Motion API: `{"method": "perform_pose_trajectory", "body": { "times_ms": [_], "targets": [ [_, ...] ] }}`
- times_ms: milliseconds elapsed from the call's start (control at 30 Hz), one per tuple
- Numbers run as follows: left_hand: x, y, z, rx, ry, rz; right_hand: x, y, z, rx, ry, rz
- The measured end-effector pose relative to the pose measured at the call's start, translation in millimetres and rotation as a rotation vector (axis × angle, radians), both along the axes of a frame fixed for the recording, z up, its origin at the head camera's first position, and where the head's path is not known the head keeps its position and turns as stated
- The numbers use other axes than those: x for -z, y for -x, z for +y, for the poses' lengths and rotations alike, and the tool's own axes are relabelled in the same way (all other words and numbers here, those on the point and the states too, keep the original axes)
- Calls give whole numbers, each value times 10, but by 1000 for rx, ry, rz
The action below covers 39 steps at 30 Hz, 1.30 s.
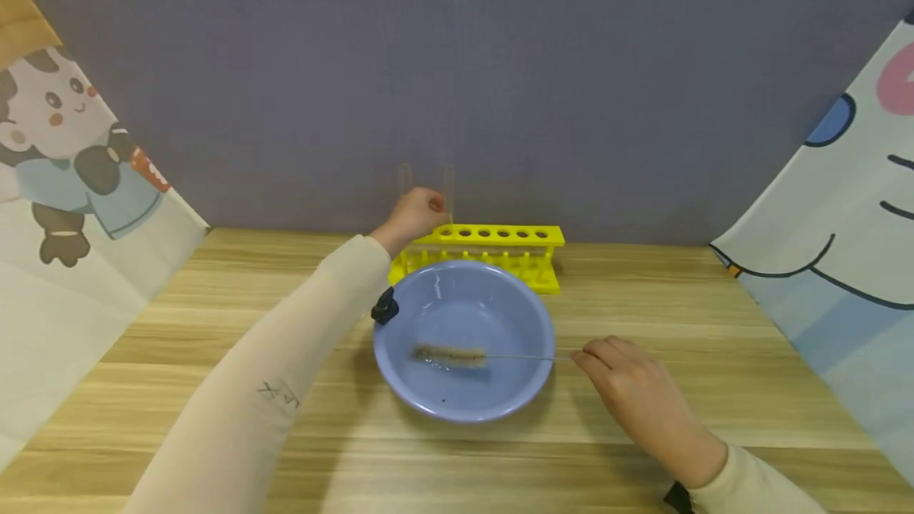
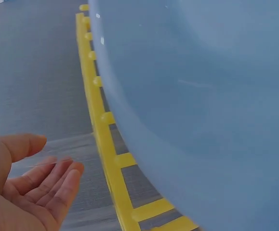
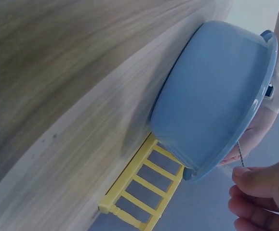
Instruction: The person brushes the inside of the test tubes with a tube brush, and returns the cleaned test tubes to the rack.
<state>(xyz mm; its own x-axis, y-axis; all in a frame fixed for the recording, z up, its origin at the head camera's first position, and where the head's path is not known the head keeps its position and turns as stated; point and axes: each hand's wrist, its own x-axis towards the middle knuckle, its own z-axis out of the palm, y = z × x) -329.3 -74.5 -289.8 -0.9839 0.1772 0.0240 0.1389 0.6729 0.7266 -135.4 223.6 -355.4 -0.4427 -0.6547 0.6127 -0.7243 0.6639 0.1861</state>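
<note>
In the head view my right hand (image 1: 635, 395) pinches the thin wire handle of a test tube brush (image 1: 451, 355). Its bristled end lies inside the blue basin (image 1: 500, 316), over the water. My left hand (image 1: 416, 216) is above the left end of a yellow test tube rack (image 1: 510, 236), beside a clear test tube (image 1: 449, 185) standing in it. A second clear test tube (image 1: 405, 174) rises just left of that hand. In the left wrist view, a gap shows between thumb and fingers (image 2: 64, 192), with the transparent tube faintly visible there.
The basin stands on a wood-grain table (image 1: 286, 284), close in front of the rack. A black clip-like piece (image 1: 385, 306) shows at the basin's left rim. A grey wall (image 1: 571, 86) rises behind, and printed cloth panels (image 1: 842, 205) flank both sides.
</note>
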Motion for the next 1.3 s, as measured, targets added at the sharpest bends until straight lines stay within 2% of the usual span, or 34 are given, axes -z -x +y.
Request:
{"method": "perform_pose_trajectory", "body": {
  "times_ms": [267, 400, 500, 667, 933, 1100, 1200, 1300],
  "targets": [
    [45, 35, 47, -29, 30, 33, 68, 55, 1, 11, 25, 26],
    [9, 6, 27, -14, 19, 92, 90, 78, 9, 17, 20, 9],
    [-66, -26, 11, -6, 1, 157, 121, 114, 21, 14, 29, 19],
    [-220, -76, -8, -23, -42, 270, 180, 202, 53, 6, 65, 95],
    [-430, -211, -86, -49, -195, 433, 191, 276, 107, -22, 64, 105],
    [-542, -326, -121, -19, -287, 529, 154, 378, 152, -65, 104, 168],
    [-591, -407, -141, 8, -314, 570, 125, 457, 180, -100, 168, 240],
    [-618, -498, -180, 39, -325, 603, 81, 508, 218, -103, 215, 276]
  ]
}}
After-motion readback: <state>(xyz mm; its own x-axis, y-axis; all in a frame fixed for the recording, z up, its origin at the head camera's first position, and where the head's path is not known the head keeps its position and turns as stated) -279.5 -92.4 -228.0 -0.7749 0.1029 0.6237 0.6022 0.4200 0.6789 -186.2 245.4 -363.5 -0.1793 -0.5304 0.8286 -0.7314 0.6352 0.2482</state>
